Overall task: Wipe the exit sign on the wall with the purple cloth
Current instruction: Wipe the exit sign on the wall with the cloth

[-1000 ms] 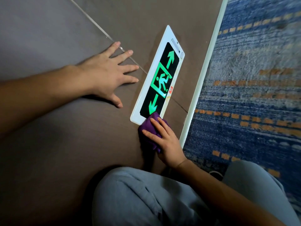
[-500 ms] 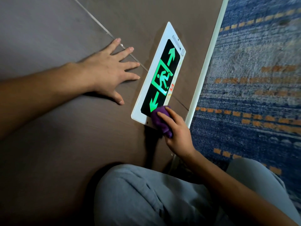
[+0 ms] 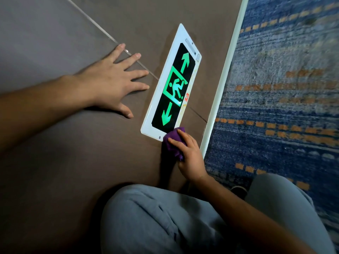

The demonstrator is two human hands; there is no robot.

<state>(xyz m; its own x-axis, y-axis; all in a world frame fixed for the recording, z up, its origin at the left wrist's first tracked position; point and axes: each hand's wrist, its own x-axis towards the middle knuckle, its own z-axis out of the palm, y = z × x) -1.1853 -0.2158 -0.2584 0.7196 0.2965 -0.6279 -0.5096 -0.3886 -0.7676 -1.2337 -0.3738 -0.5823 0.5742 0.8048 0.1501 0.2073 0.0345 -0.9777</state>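
Note:
The exit sign is a white-framed black panel with a lit green running figure and two green arrows, mounted low on the brown wall. My right hand presses a bunched purple cloth against the sign's near right corner, covering part of the white frame. My left hand lies flat on the wall left of the sign, fingers spread, holding nothing.
A pale skirting strip runs along the wall's base right of the sign. Beyond it lies blue carpet with orange dashes. My knees in grey trousers fill the lower frame. A thin seam crosses the wall panels.
The cloth and my right hand have slid along the sign's near end, first to the right, then back toward the corner. My left hand has stayed pressed flat on the wall.

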